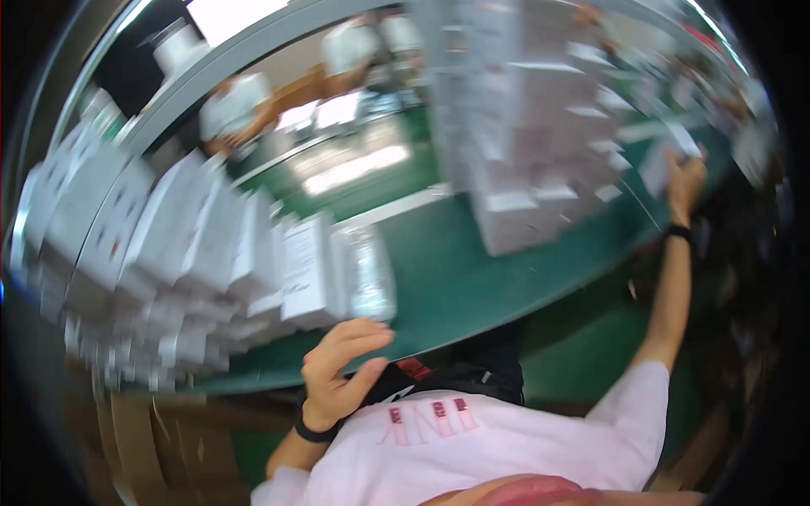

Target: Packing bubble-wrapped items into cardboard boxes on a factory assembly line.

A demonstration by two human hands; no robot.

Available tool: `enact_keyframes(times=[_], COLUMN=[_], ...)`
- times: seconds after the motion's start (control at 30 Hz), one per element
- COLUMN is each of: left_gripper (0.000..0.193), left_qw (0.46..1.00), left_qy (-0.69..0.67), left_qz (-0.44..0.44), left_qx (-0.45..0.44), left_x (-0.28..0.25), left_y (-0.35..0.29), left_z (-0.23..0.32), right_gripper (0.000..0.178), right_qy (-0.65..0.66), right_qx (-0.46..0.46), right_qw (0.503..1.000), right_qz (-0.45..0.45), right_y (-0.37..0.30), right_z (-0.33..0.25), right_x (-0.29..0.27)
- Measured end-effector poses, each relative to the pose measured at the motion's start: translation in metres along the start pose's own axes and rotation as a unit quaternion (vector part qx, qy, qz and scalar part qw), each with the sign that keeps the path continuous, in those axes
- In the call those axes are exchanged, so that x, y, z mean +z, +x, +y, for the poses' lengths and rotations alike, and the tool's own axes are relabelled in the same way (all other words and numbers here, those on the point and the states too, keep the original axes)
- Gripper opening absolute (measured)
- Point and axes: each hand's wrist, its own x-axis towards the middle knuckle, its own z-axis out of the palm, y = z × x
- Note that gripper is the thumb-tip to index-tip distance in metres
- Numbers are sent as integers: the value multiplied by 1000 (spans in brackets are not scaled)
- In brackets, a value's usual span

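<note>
At the far right, my right hand (687, 180) is closed on a pale box (656, 172), whose white upper part catches the light. Motion blur hides its details. My left hand (342, 371) is at the table's front edge, its thumb apart from the fingers and nothing in it. Just beyond its fingertips lies a shiny, see-through plastic-wrapped pack (369, 274). Beside that pack stands a white box (305, 270) with print on its side, the end of a row of white boxes (173, 223).
A tall stack of pale boxes (540, 143) with open flaps rises at the table's middle. The green table (430, 261) curves across. Smaller white boxes (181, 346) crowd the lower left, above brown cartons (169, 438). Other people (236, 110) work beyond a grey frame.
</note>
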Motion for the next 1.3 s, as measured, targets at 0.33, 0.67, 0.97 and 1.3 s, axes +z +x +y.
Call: enact_keyframes(times=[0.33, 0.67, 0.97, 1.3], left_gripper=[26, 27, 24, 27], left_qw=[974, 957, 933, 990], left_qy=[-107, -140, -250, -39], left_qz=[-20, -67, -93, -57], left_qx=[-199, -244, -244, -125], left_x=[-9, -15, 16, 54], left_y=[-32, -40, -58, -49], left_z=[-6, -26, -44, -83], right_gripper=[90, 45, 25, 22], right_qy=[-96, 175, 167, 195], right_qx=[5, -15, -30, -3], right_qw=[995, 951, 964, 966], right_qz=[26, -256, -207, -171], right_y=[41, -214, -244, -252], right_z=[214, -17, -73, -47], right_x=[118, 4, 14, 7])
